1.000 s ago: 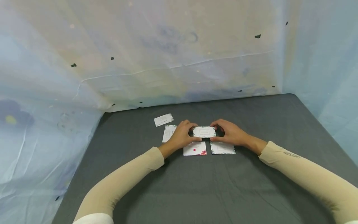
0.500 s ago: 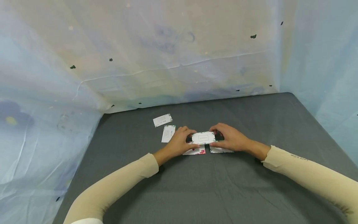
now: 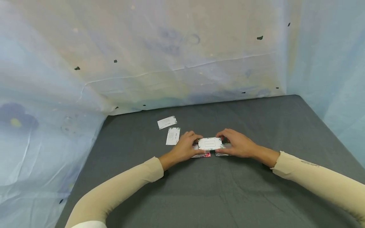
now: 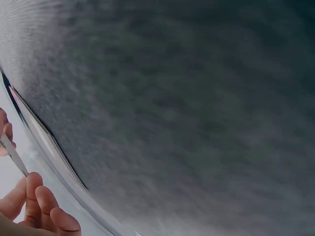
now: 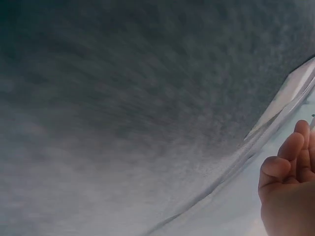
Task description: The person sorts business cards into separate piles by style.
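Observation:
In the head view, both hands hold a white card (image 3: 210, 143) with a leafy border and a small framed box in its middle. My left hand (image 3: 186, 146) pinches its left end between thumb and fingers. The right hand (image 3: 237, 144) pinches the opposite end the same way. Seen from the left wrist, the card (image 4: 14, 155) shows as a thin pale edge at the fingertips, above the cloth. Behind it in the head view, partly covered by it and the hands, lie a card with red flowers (image 3: 206, 155) and a leafy-edged card (image 3: 221, 155).
Two more printed white cards lie to the left of the hands: an upright-turned one (image 3: 172, 136) and a slanted one (image 3: 167, 122) farther back. A dark grey cloth (image 3: 199, 193) covers the table. Pale printed curtains (image 3: 182, 53) hang behind and at both sides.
Both hands have brought the held card slightly toward me, so it now overlaps more of the two front cards. The two cards at the left have stayed in place.

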`<state>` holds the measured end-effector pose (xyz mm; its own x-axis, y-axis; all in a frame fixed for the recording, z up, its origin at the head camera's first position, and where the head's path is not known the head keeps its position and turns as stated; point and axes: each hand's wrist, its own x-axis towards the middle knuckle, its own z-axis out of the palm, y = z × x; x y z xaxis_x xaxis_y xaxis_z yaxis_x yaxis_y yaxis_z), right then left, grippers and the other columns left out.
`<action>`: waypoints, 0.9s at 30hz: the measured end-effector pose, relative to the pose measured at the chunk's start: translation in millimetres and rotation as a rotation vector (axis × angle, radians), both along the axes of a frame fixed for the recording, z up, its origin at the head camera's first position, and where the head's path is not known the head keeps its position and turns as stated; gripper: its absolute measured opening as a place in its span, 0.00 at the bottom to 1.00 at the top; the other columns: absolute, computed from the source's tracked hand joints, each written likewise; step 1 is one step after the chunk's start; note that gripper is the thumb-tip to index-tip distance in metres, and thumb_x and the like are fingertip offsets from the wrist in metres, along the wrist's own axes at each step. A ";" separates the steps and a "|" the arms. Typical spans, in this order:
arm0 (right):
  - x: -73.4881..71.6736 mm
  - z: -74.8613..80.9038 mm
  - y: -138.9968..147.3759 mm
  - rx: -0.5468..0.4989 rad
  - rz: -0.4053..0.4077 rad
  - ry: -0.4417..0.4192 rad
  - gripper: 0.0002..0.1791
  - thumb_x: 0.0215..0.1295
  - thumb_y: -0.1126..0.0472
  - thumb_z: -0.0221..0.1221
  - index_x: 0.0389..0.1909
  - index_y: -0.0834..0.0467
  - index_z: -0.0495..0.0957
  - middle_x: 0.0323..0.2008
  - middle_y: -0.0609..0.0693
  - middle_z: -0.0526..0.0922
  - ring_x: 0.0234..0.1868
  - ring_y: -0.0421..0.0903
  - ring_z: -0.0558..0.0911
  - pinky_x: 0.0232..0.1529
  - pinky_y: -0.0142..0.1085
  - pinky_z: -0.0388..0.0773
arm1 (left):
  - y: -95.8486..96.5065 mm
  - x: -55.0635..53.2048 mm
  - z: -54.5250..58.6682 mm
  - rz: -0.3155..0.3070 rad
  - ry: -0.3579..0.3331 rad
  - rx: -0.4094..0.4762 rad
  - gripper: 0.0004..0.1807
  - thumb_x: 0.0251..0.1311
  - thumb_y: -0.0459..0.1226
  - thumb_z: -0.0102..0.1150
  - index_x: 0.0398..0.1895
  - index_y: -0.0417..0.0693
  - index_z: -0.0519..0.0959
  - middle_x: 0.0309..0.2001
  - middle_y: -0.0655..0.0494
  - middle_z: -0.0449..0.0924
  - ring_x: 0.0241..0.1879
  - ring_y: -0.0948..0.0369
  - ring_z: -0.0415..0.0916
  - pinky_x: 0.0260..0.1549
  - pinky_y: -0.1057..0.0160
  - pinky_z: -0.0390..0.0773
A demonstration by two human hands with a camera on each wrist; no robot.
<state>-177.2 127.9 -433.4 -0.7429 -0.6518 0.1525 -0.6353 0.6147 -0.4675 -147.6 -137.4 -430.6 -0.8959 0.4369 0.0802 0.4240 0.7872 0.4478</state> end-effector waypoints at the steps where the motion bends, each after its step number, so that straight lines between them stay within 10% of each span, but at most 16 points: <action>1: 0.4 -0.8 1.7 0.001 -0.004 0.003 0.31 0.56 0.37 0.69 0.57 0.48 0.76 0.43 0.43 0.78 0.42 0.40 0.76 0.43 0.38 0.73 | 1.7 -0.1 -0.2 -0.002 -0.004 -0.001 0.35 0.52 0.56 0.72 0.61 0.52 0.78 0.40 0.58 0.74 0.38 0.63 0.64 0.42 0.62 0.66; 27: 7.3 -5.0 57.1 0.025 -0.004 0.060 0.30 0.56 0.38 0.69 0.55 0.48 0.77 0.42 0.38 0.76 0.41 0.36 0.74 0.43 0.37 0.73 | 55.3 -1.9 0.4 -0.083 0.061 -0.151 0.35 0.51 0.58 0.72 0.60 0.54 0.78 0.40 0.62 0.74 0.40 0.65 0.66 0.45 0.65 0.69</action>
